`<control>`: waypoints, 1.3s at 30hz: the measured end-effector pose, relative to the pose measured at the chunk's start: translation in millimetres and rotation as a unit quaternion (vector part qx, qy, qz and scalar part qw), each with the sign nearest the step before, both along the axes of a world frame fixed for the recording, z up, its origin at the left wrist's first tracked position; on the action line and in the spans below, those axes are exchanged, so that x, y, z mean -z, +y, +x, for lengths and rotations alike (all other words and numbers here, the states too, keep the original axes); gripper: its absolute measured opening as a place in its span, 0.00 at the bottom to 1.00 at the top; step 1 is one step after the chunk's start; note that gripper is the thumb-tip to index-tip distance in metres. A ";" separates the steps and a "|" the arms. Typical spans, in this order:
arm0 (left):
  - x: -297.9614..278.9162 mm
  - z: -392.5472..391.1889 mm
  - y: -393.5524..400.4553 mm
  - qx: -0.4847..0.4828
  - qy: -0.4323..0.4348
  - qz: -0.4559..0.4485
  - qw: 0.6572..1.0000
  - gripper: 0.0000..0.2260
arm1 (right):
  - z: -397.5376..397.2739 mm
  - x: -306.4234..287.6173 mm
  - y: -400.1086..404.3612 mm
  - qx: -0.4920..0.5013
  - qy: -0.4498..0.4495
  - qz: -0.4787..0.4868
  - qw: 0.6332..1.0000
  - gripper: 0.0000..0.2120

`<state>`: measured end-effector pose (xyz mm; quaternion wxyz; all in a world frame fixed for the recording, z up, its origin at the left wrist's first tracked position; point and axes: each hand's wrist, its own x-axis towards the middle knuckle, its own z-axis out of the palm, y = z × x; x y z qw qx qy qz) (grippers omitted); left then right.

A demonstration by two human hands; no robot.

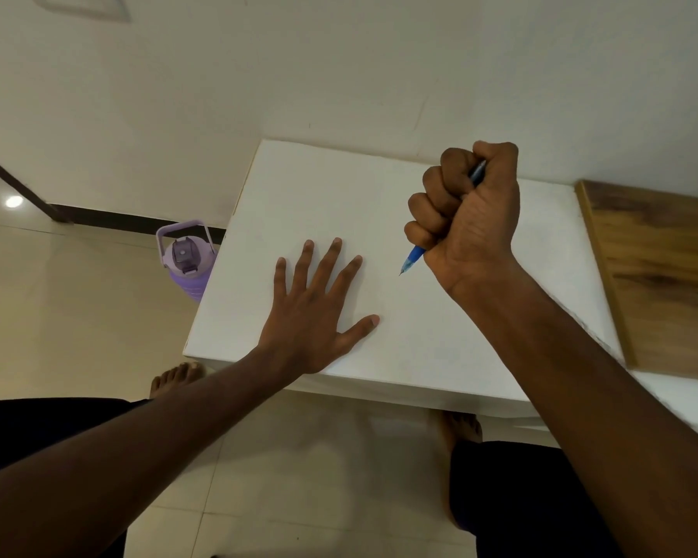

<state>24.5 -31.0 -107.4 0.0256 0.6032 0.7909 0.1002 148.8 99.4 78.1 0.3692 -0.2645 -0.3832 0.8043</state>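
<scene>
White tabletop (pixel 480 324); left hand (pixel 311 316) flat on it, fingers (pixel 327 263) straight, splayed. At its 2 o'clock, right hand (pixel 466 219) clenched round blue pen (pixel 414 259), tip down. Likely poised to jab between fingers; next needs careful aim.

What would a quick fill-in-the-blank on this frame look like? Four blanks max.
1. The right hand holds a ____ pen in a fist grip, tip pointing down.
2. The left hand lies flat on the white table with its fingers ____.
3. The purple bottle stands on the ____, beside the table's left edge.
4. A ____ board lies at the table's right end.

Missing words: blue; spread; floor; wooden.
</scene>
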 end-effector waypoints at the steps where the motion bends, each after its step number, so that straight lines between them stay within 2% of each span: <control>1: 0.1 -0.1 0.1 0.000 0.000 0.002 1.000 0.42 | 0.5 0.6 0.4 0.000 0.005 -0.003 1.000 0.29; 14: 0.6 -0.4 0.5 0.001 0.003 0.004 1.000 0.42 | 1.3 5.0 8.3 -0.001 0.023 -0.023 0.999 0.23; 18: -9.4 0.9 0.1 -0.004 -0.003 -0.034 0.999 0.42 | 1.7 7.2 12.3 -0.012 0.047 -0.037 0.998 0.26; 20: -22.5 1.7 0.8 -0.012 -0.046 -0.045 0.998 0.40 | 3.0 8.7 14.1 -0.010 0.062 -0.046 0.997 0.26; 21: -31.6 3.2 1.0 -0.028 -0.113 -0.024 0.993 0.37 | 4.0 9.5 15.8 -0.013 0.078 -0.058 0.995 0.25; 22: -43.2 6.1 0.8 -0.059 -0.215 0.019 0.975 0.33 | 5.5 10.2 17.8 -0.018 0.094 -0.072 0.993 0.24; 23: -56.0 10.1 0.1 -0.103 -0.339 0.071 0.932 0.29 | 7.6 10.7 20.3 -0.024 0.108 -0.088 0.990 0.25; 24: -69.0 15.2 -0.8 -0.148 -0.475 0.111 0.860 0.27 | 9.7 11.5 22.8 -0.027 0.118 -0.102 0.987 0.26; 25: -80.4 19.7 -2.5 -0.182 -0.595 0.125 0.773 0.27 | 11.3 12.5 25.1 -0.026 0.124 -0.114 0.985 0.27; 26: -89.3 23.4 -4.2 -0.201 -0.684 0.112 0.692 0.28 | 12.8 13.6 27.2 -0.021 0.131 -0.123 0.984 0.26; 27: -95.4 26.8 -5.8 -0.208 -0.746 0.093 0.626 0.30 | 13.6 14.7 28.8 -0.012 0.138 -0.131 0.982 0.25; 28: -99.3 29.6 -8.1 -0.209 -0.785 0.075 0.579 0.33 | 13.8 16.1 29.6 -0.002 0.144 -0.140 0.980 0.23; 29: -102.4 32.3 -10.0 -0.203 -0.807 0.061 0.551 0.36 | 13.4 17.7 30.1 0.009 0.150 -0.150 0.977 0.22; 30: -105.0 35.1 -11.4 -0.195 -0.818 0.052 0.539 0.38 | 12.5 19.2 30.7 0.021 0.154 -0.159 0.975 0.21; 35: -104.8 44.3 -14.0 -0.148 -0.836 0.028 0.528 0.44 | 9.1 26.3 32.2 0.065 0.152 -0.210 0.964 0.18; 39: -104.7 44.9 -14.3 -0.111 -0.856 0.025 0.505 0.46 | 8.9 30.3 31.2 0.079 0.142 -0.208 0.964 0.17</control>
